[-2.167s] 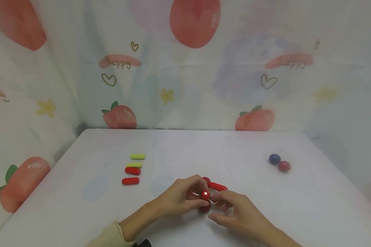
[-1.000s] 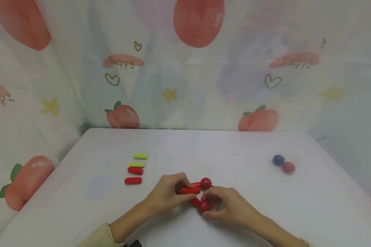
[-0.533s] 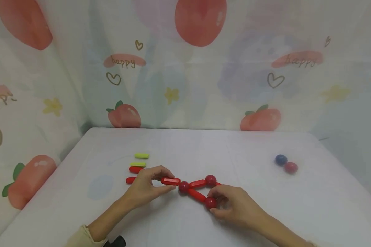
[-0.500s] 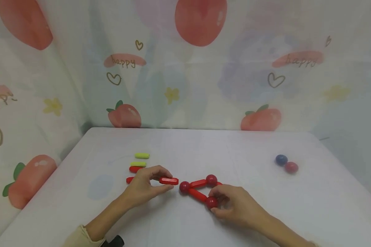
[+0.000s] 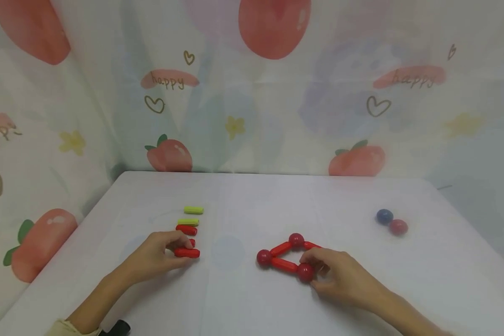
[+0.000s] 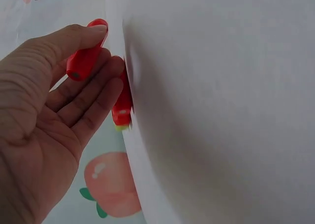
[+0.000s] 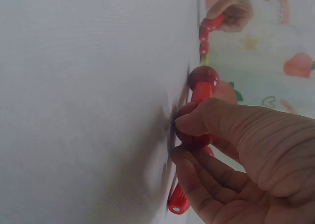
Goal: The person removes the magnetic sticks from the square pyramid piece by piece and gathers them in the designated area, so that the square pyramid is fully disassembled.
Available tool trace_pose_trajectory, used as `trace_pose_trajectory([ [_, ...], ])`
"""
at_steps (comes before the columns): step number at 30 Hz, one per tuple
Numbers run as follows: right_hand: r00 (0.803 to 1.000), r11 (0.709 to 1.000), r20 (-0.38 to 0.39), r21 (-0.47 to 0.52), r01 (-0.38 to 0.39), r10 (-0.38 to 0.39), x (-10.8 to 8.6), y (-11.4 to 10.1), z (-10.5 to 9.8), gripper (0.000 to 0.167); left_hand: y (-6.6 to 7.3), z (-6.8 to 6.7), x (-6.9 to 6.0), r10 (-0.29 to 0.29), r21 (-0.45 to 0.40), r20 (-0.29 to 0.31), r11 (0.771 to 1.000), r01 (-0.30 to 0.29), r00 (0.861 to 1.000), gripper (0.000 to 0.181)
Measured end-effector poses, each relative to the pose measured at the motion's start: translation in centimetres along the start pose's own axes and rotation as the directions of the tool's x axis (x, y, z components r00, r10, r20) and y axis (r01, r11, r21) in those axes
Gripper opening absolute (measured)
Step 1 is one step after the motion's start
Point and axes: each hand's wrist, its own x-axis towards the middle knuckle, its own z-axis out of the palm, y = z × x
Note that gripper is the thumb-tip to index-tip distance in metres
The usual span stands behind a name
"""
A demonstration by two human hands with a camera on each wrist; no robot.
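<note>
In the head view my left hand (image 5: 151, 259) pinches a short red rod (image 5: 186, 253) between thumb and fingers, beside the loose rods on the left. The left wrist view shows this rod (image 6: 84, 55) tilted in the fingertips. My right hand (image 5: 348, 280) pinches the near dark red ball (image 5: 305, 272) of a ball-and-rod shape on the white table. Two red rods join that ball and the far ball (image 5: 296, 240) to the left ball (image 5: 264, 258). From the far ball another red rod (image 5: 311, 244) runs right, partly behind my right hand; its end (image 7: 178, 205) shows in the right wrist view.
Two yellow-green rods (image 5: 193, 210) and a red rod (image 5: 186, 229) lie at the left; another red rod (image 5: 192, 242) is mostly covered by my left hand. A blue ball (image 5: 384, 216) and a pinkish red ball (image 5: 398, 227) sit at the right. Printed cloth (image 5: 269, 140) hangs behind the table.
My left hand has drawn its red rod away from the left ball, leftward to the loose rods. The ball-and-rod shape has shifted slightly right with my right hand, which keeps holding the near ball.
</note>
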Motion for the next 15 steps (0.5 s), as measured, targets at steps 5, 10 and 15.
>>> trace_pose_trajectory([
  [5,0.999,1.000,0.040,0.000,-0.016,0.016,-0.1,0.1,-0.6,0.043,-0.6,-0.8,-0.1,0.063,0.069,0.024,0.996,-0.065,0.998,0.024],
  [10,1.000,1.000,0.027,0.010,0.014,-0.014,0.1,-0.1,-0.5,0.038,-0.7,-1.3,-0.2,0.074,0.148,0.026,0.986,-0.078,0.997,0.025],
  [15,1.000,1.000,0.002,-0.021,-0.005,0.005,0.5,-0.5,-0.1,0.036,-0.6,-1.4,-0.2,0.072,0.203,0.044,0.976,-0.080,0.996,0.025],
])
